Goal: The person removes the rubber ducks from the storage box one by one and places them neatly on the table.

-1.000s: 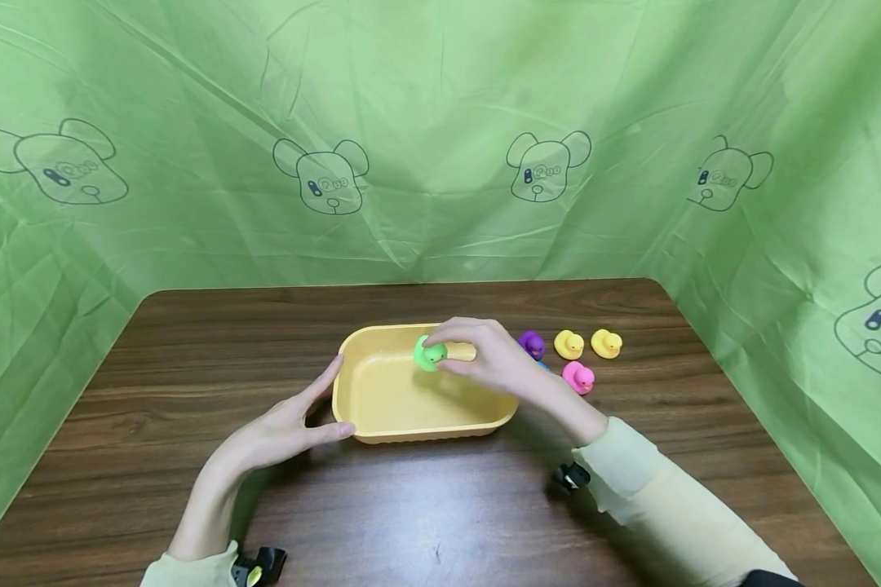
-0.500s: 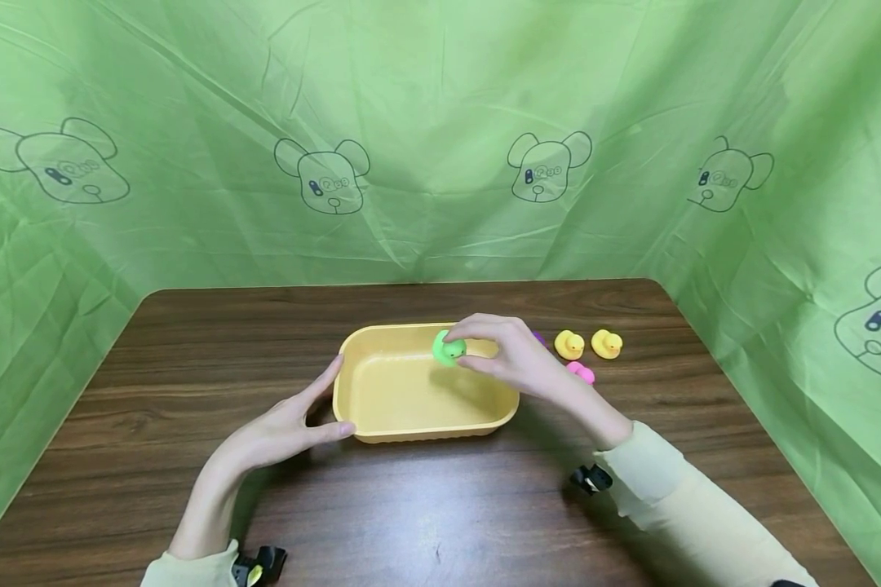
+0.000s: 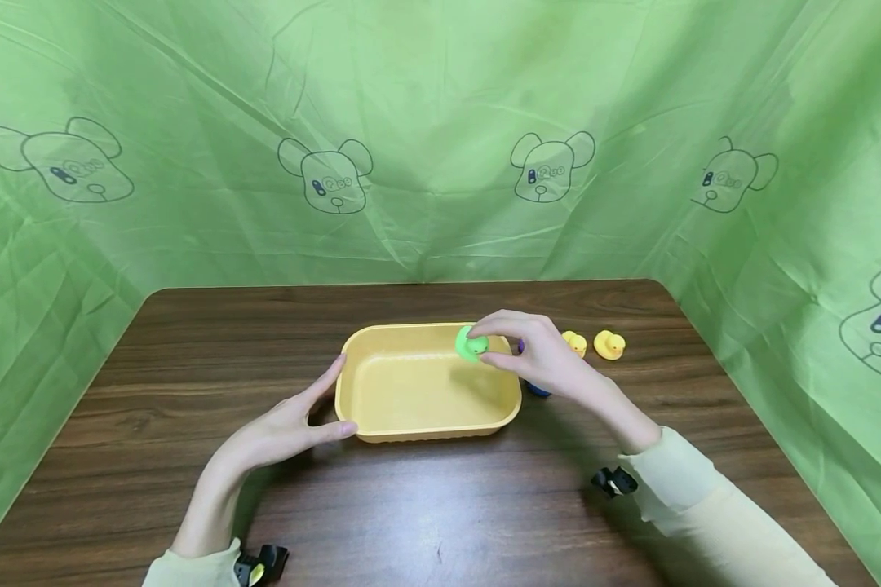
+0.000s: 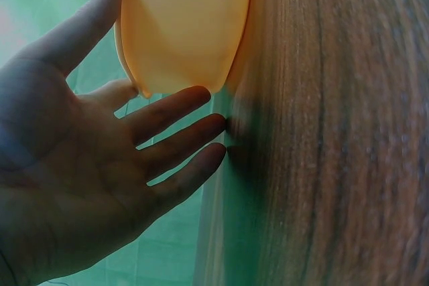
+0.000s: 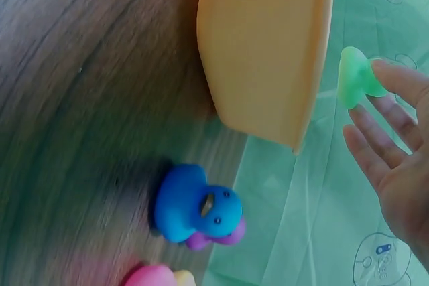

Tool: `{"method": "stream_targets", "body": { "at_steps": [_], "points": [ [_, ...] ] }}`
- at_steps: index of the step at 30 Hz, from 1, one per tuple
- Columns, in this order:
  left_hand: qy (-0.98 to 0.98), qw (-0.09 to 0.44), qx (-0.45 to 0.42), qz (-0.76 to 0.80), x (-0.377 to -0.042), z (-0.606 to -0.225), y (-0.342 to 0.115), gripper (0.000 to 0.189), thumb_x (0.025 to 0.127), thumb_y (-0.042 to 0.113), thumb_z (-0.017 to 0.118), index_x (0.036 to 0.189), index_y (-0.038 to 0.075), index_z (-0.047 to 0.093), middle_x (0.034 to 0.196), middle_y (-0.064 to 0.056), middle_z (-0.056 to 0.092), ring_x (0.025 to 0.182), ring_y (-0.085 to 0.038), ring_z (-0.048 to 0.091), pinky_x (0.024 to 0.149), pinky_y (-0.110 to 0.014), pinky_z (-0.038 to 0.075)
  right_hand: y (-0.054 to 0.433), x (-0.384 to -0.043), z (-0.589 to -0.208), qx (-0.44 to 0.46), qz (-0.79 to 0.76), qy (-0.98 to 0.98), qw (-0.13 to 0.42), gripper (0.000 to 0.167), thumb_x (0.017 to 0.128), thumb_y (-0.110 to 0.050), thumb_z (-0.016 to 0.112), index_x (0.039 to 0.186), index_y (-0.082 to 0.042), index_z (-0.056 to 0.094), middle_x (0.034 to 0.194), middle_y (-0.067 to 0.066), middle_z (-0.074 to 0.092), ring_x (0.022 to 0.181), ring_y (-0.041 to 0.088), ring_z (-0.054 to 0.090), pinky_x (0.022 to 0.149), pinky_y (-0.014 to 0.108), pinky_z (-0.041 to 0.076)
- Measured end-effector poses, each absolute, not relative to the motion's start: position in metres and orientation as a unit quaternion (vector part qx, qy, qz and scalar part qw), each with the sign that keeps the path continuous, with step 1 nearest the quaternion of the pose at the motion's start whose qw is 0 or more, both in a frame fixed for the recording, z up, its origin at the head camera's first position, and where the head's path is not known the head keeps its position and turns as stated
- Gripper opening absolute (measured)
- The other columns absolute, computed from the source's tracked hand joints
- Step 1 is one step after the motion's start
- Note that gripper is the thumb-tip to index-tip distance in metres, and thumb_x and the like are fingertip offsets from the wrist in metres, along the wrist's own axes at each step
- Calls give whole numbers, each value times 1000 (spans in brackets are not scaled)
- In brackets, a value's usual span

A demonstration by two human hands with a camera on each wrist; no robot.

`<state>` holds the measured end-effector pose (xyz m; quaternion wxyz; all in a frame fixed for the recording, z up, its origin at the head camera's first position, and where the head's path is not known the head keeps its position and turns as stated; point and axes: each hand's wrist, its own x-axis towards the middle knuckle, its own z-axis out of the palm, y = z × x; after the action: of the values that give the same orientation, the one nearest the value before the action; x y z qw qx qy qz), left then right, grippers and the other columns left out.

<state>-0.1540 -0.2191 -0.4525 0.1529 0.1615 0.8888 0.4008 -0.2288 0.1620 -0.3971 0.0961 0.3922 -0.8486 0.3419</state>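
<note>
A pale yellow plastic basin [image 3: 404, 403] stands on the table with nothing inside. My left hand [image 3: 275, 432] steadies its left end, thumb at the near corner and index finger along the rim. The other fingers of that hand spread out loosely, as the left wrist view shows. Thumb and fingers of my right hand [image 3: 543, 352] pinch a green rubber duck [image 3: 464, 343] by the head. In the right wrist view the duck [image 5: 352, 78] is held up above the basin's rim, near its back right part.
Right of the basin are a blue duck [image 5: 181, 205], a purple duck [image 5: 236, 232] behind it and a pink duck [image 5: 151, 276]. Two yellow ducks [image 3: 609, 345] sit farther right, one partly behind my right hand. Green cloth [image 3: 440, 147] hangs around the wooden table [image 3: 426, 514].
My right hand has carried the green duck rightward over the basin, toward its right end. It now covers the pink duck in the head view. My left hand stays at the rim.
</note>
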Motion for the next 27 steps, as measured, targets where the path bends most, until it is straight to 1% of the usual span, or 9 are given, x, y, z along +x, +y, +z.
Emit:
{"method": "stream_targets", "body": {
  "at_steps": [1,6,8,10,12,15,16,22,27],
  "points": [
    [888,152,162,401,-154,-453,-219,102,93,55,70,167,30,4,174,-8,14,158,-41,19,122,-68,26,164,-229,-397,392,339,-850,99,31,85,-7,84,114,-13,77,116,2,77,89,20,68,55,21,45],
    [888,150,162,403,-154,-453,-219,102,93,54,71,167,30,5,174,-8,14,158,-41,19,122,-68,26,174,-227,-393,392,329,-853,105,31,87,-8,83,116,-14,76,117,2,76,72,12,59,56,20,45],
    [888,149,162,403,-154,-453,-219,102,93,54,71,167,30,5,174,-8,15,158,-41,20,122,-68,26,179,-226,-392,389,330,-854,104,31,87,-8,82,116,-13,76,117,3,76,70,8,57,58,20,47],
    [888,149,162,403,-154,-453,-219,102,93,54,71,167,30,5,174,-8,15,158,-41,20,122,-68,26,184,-225,-392,383,331,-856,104,31,87,-8,83,117,-13,77,118,2,76,76,6,61,64,18,50],
    [889,150,161,401,-154,-453,-219,102,93,54,71,167,30,5,174,-8,15,158,-41,20,122,-69,26,189,-224,-392,378,329,-859,109,32,86,-8,83,117,-14,77,118,0,76,87,7,67,75,15,53],
    [891,153,157,397,-154,-453,-219,102,93,55,71,167,32,4,174,-8,15,158,-41,20,121,-69,27,196,-224,-392,377,327,-858,121,33,85,-7,84,116,-14,77,117,-1,76,106,12,71,91,12,52],
    [891,155,156,397,-154,-453,-219,102,93,55,71,167,33,4,174,-7,15,158,-42,20,121,-69,27,198,-223,-392,379,327,-857,126,33,84,-6,85,115,-13,77,117,-1,77,108,14,71,94,11,51],
    [890,159,152,398,-154,-453,-219,102,93,56,70,167,34,4,174,-7,15,158,-41,20,121,-69,27,212,-220,-392,375,323,-857,142,36,82,-1,85,114,-13,77,114,-1,77,103,13,71,92,7,47],
    [891,161,151,397,-154,-453,-220,102,93,56,70,166,35,3,174,-7,16,158,-42,22,120,-69,29,223,-218,-393,368,320,-860,147,36,81,1,85,113,-13,78,113,0,78,103,13,70,95,6,46]
  ]
}}
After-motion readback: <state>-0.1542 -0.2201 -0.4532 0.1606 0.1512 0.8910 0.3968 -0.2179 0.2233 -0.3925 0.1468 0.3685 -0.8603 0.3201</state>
